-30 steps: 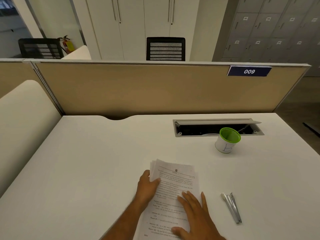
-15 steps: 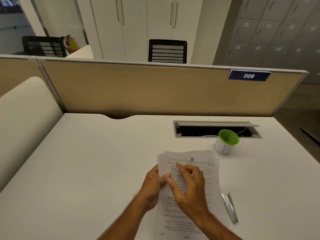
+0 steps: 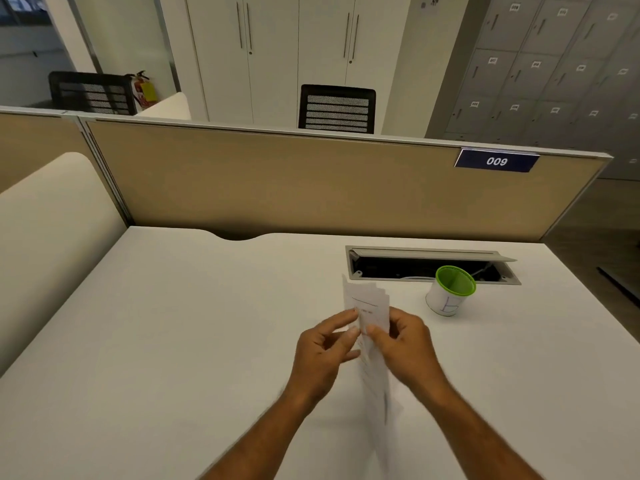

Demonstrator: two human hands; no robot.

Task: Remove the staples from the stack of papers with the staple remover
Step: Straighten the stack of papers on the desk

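Here, nearest to me, both forearms reach in from the bottom edge over the white worktop. Between them I see the stack of papers lifted off the surface and turned nearly edge-on, its upper corner standing up with the sheets slightly fanned and a line of print visible on the front page; the lower part trails down blurred between the wrists. My left hand pinches the stack from its left side, thumb and fingertips closed on the sheets near the top. My right hand grips the same stack from the right, fingers curled around its edge, just across from the left. I cannot make out any staple on the pages.

Farther out, to the right, a white cup with a green rim stands upright on the worktop, well apart from the hands. Just behind it lies an open cable tray set into the surface. Beyond that rises a tan partition bearing a blue plate marked 009.
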